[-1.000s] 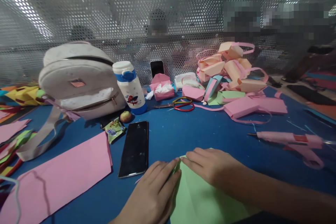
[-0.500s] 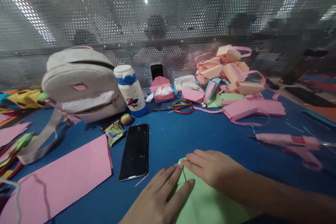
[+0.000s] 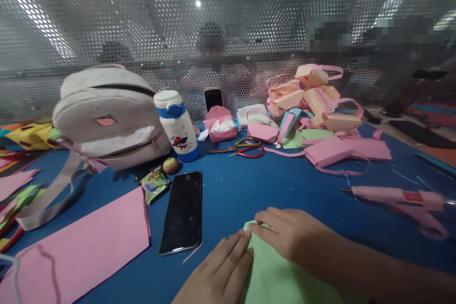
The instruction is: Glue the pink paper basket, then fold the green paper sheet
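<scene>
A light green sheet of paper lies at the bottom centre, a narrow fold along its upper left corner. Along the left edge of the sheet, my left hand rests flat, fingers together and stretched out, thumb alongside. My right hand lies over the top corner with its fingers extended and slightly apart, the fingertips pressing on the paper close to the left fingertips. Neither hand grips it visibly. Much of the sheet is hidden under my right hand and forearm or runs out of the frame.
Left of my hands are a black phone, pink paper, a snack packet and a backpack. Behind are a bottle, scissors and a pile of paper bags. A pink glue gun lies right.
My left thumb has drawn in from the green paper towards its fingers. My right fingers have shifted slightly at the corner. The view has moved a little.
</scene>
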Available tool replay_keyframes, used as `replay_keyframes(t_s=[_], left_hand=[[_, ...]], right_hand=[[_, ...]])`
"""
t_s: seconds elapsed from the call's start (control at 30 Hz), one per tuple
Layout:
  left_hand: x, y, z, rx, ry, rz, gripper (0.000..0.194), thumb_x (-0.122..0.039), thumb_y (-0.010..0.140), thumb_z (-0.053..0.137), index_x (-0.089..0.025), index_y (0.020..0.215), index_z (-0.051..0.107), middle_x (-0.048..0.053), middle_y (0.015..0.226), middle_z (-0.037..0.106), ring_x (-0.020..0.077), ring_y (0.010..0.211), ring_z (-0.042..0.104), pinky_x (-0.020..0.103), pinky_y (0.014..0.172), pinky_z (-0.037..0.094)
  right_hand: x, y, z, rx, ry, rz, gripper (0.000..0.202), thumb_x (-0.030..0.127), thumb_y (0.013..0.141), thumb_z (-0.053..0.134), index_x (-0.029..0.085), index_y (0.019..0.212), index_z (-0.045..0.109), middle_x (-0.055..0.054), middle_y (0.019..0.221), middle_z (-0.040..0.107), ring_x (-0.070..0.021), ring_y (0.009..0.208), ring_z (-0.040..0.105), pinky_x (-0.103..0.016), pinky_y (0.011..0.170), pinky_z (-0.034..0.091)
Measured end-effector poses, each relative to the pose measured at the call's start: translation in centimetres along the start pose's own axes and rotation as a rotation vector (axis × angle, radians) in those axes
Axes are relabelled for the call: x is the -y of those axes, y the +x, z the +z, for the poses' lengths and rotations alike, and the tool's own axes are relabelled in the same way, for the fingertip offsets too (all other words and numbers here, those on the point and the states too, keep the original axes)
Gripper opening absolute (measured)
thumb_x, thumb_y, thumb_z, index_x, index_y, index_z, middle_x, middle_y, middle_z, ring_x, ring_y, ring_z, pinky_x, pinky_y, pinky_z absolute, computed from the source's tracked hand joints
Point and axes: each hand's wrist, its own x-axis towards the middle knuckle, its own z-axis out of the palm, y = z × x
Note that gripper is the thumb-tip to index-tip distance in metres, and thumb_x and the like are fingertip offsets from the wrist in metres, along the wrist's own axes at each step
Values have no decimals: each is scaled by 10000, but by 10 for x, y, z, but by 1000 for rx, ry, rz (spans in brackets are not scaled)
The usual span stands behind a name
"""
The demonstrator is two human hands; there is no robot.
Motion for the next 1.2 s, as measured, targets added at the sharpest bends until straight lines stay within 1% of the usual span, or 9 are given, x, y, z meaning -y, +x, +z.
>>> replay_keyframes(t_s=[0.17, 0.33, 0.47, 0.57, 0.67, 0.83, 0.93, 1.03, 1.2], left_hand=[[1, 1, 3, -32, 32, -5, 423, -134, 1055, 274, -124, 1291, 625, 88, 1334, 635, 215, 1228, 582, 326, 993, 526], [2, 5, 0, -70, 17, -43, 400, -180, 1071, 293, -143, 1265, 640, 42, 1258, 677, 171, 1186, 597, 291, 1044, 476], [1, 8, 0, -97, 20, -66, 377, -221, 1074, 320, -167, 1231, 658, 13, 1205, 698, 166, 1138, 613, 263, 974, 512], [0, 10, 0, -103, 8, -77, 390, -169, 1064, 309, -167, 1179, 682, 33, 1115, 716, 178, 1032, 648, 290, 901, 544], [-1, 11, 0, -122, 9, -106, 411, -187, 1065, 295, -189, 1122, 702, 55, 1049, 714, 191, 949, 662, 328, 852, 555], [-1, 11, -3, -130, 77, -123, 409, -193, 1058, 302, -256, 1128, 700, 59, 1071, 706, 206, 965, 653, 346, 834, 546], [-1, 10, -4, -107, 73, -99, 404, -232, 1063, 300, -242, 1152, 694, 65, 1097, 704, 209, 989, 641, 345, 851, 539], [-1, 9, -4, -103, 72, -82, 391, -216, 1059, 312, -229, 1153, 691, 63, 1104, 709, 210, 994, 638, 351, 874, 523], [0, 9, -6, -99, 67, -76, 380, -213, 1063, 317, -208, 1130, 691, 53, 1113, 712, 206, 1004, 630, 356, 911, 487]], right_hand=[[3, -1, 7, -44, -25, 54, 222, 93, 947, 449, 181, 1075, 607, -53, 925, 663, -178, 732, 583, -304, 581, 377], [4, 0, 5, -3, -37, 48, 262, 98, 908, 499, 176, 1141, 590, -61, 944, 662, -185, 761, 580, -305, 617, 376], [2, 1, -2, 86, 11, 1, 328, 145, 891, 562, 212, 1211, 564, -43, 946, 651, -195, 777, 580, -308, 619, 378], [1, 0, -3, 112, 31, -13, 388, 164, 878, 592, 212, 1260, 542, -49, 999, 649, -210, 834, 590, -317, 637, 391], [2, 0, -2, 102, 26, -3, 378, 152, 881, 587, 195, 1255, 550, -49, 980, 653, -204, 810, 593, -318, 624, 391], [5, 2, -3, 35, -12, -1, 332, 118, 888, 543, 154, 1216, 578, -66, 960, 667, -202, 772, 593, -323, 608, 393], [6, 1, -2, 4, -14, -2, 306, 116, 912, 494, 142, 1202, 587, -84, 971, 672, -200, 758, 591, -324, 606, 400], [7, 1, 0, -7, -17, 6, 293, 118, 929, 466, 141, 1193, 592, -88, 961, 670, -201, 758, 591, -325, 607, 407], [7, 1, -1, -6, -32, -9, 299, 116, 919, 488, 137, 1198, 592, -91, 958, 671, -195, 754, 591, -315, 611, 406]])
